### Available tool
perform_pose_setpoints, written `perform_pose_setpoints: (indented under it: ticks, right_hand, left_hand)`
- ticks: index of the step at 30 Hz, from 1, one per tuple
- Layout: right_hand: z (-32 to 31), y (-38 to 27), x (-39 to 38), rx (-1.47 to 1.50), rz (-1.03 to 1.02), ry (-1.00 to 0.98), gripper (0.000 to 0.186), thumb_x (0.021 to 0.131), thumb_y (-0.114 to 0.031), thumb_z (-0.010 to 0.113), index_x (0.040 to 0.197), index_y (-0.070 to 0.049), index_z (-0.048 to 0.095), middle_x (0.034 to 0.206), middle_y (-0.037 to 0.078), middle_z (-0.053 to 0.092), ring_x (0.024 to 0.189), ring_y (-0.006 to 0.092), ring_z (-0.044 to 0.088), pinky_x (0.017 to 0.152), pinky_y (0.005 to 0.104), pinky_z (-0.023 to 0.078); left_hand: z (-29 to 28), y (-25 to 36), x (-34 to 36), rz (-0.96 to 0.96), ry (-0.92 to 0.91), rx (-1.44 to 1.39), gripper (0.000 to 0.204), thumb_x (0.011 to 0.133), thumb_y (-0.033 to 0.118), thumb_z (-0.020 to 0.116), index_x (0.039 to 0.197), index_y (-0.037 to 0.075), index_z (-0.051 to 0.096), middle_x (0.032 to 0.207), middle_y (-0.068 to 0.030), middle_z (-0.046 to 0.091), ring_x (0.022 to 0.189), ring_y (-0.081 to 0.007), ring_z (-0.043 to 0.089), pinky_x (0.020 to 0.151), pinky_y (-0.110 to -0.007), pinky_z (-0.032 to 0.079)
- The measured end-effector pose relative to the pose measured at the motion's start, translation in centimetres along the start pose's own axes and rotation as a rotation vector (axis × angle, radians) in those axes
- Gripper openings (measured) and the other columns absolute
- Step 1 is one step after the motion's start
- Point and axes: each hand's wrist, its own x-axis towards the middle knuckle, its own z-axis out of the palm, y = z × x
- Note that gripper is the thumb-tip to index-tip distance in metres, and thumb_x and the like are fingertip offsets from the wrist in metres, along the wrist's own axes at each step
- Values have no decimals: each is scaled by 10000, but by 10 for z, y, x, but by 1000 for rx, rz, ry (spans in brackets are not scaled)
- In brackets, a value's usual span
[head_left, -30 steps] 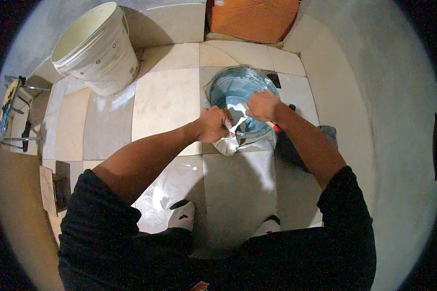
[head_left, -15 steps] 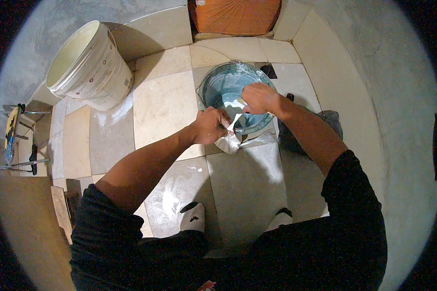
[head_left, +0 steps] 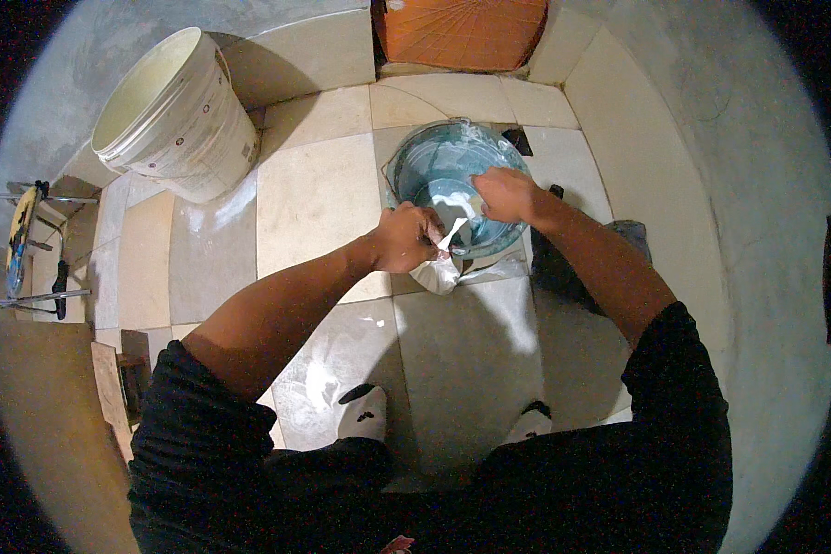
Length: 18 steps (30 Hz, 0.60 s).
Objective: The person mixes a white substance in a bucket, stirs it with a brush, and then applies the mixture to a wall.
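A blue-green bucket [head_left: 406, 152] stands on the tiled floor ahead of me, its inner wall smeared and a white paste [head_left: 454, 201] lying in it. At its near-left rim my left hand [head_left: 403, 238] is closed on a crumpled white bag [head_left: 437, 275]. The bag's lower part bulges below my fingers, outside the bucket, and a white flap points up into it. My right hand [head_left: 505, 194] is closed over the right side of the bucket's inside, near the paste. A small tan edge shows by its fingers; what it holds is mostly hidden.
A large pale bucket [head_left: 180, 129] stands at the far left. An orange panel [head_left: 457, 32] is at the back. Right of the blue-green bucket lies a dark object [head_left: 572, 268], partly behind my right forearm. A metal-framed item [head_left: 42, 249] and a wooden piece [head_left: 111, 392] are at left.
My right hand has shifted slightly right and down, away from my left hand, uncovering more white paste. My left hand stays on the bag. The whole view has shifted slightly.
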Motion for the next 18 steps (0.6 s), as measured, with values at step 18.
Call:
perform_pose_setpoints:
  ticks: [18]
  right_hand:
    - [-35,-26,-5,-216,63,-385,239,720,-32,747,957,-5,749,1004,219,736,993,398,714,833,472,577]
  left_hand:
    - [6,13,-7,5,173,84,279,779,292,809,934,71,736,1061,-141,700,1070,-390,583,922,-486,450]
